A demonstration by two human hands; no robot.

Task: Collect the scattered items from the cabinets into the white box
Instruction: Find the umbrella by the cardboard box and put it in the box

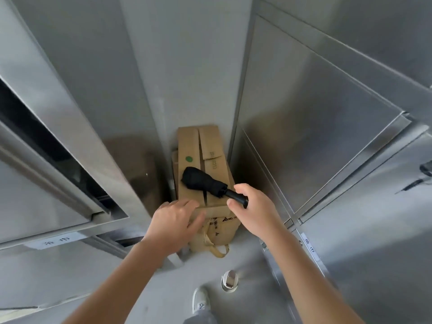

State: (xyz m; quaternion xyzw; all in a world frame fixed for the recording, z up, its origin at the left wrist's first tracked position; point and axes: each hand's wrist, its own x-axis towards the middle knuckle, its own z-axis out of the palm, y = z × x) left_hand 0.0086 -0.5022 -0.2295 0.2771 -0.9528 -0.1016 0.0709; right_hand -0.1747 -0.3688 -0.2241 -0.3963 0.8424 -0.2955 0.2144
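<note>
A folded black umbrella (203, 182) lies across the top of a tall brown cardboard box (211, 160) that stands in the corner between steel cabinets. My right hand (253, 209) curls round the umbrella's black handle (238, 198) at the box's near right edge. My left hand (175, 224) rests with straight fingers on the box's near left top edge. No white box is in view.
Steel cabinet doors (315, 127) rise on the right and a steel cabinet with a dark open gap (46, 141) stands on the left. On the grey floor sit a white cup-like object (229, 281) and my shoe (201, 300).
</note>
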